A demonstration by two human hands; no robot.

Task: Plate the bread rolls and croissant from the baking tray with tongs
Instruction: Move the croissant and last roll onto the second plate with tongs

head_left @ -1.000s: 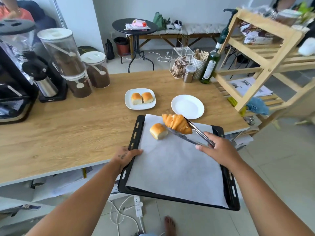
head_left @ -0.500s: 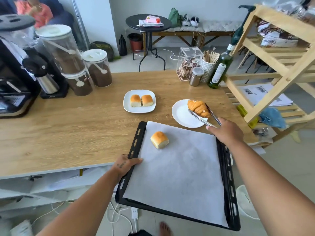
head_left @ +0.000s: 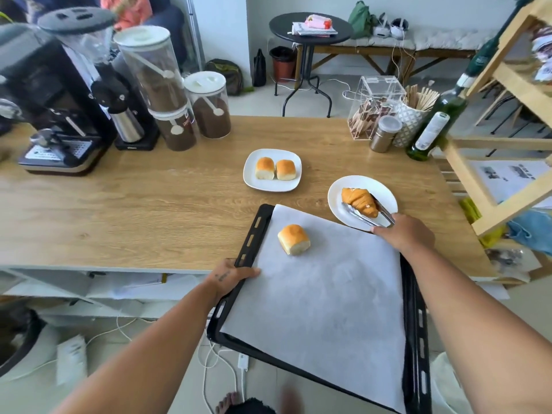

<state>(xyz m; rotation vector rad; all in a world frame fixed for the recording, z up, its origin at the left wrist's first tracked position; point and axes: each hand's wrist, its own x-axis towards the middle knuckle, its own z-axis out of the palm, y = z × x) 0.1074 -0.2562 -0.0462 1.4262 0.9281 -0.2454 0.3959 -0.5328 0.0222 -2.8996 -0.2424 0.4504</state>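
Just past the right hand [head_left: 403, 234], tongs [head_left: 369, 215] gripped, pinching croissant [head_left: 358, 201] over round plate [head_left: 337, 198]; left hand [head_left: 230, 276] clamped on tray [head_left: 254, 231] edge.

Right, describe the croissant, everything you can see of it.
The croissant is golden orange with ridged, layered segments and a paler patch near its right tip. It lies on the round white plate, near the table's right end, pointing diagonally from upper left to lower right. The metal tongs flank its right half, one arm on each side, with the right hand holding them. Whether the tongs are pressing it cannot be told. It looks whole and unbroken.
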